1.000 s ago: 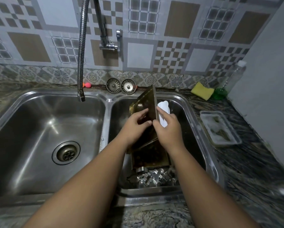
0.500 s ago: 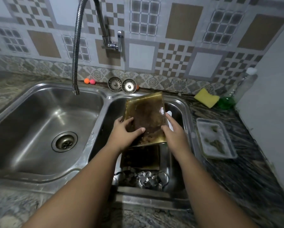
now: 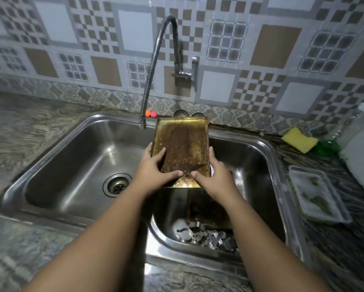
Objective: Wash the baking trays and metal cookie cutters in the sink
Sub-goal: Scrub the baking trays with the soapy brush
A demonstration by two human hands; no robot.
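The left thumb lies flat across the inner face of a baking tray near its lower edge, one left finger presses on that face just inside the left rim, and the other fingers curl behind the rim out of sight. The right thumb mirrors it, pointing inward on the same face, with the two thumb tips close but apart, and the right fingers run up the outside of the right rim, pressed together. So the left hand and the right hand grip the tray by its two long sides. The tray is held in the air, tilted with its far short edge raised and its stained, brown-crusted inside turned to the camera. It hangs over the divider and the left part of the right basin of a steel double sink. Its top edge is just beside the nozzle of a flexible faucet hose. Below the forearms, a second tray leans in the right basin, dark and stained, and a pile of metal cookie cutters lies on the basin floor at its near end. The left basin shows only its drain. Two small balls, orange and pink, sit on the back ledge. On the counter to the right lie a yellow sponge, a clear bottle with green liquid, and a shallow plastic container.
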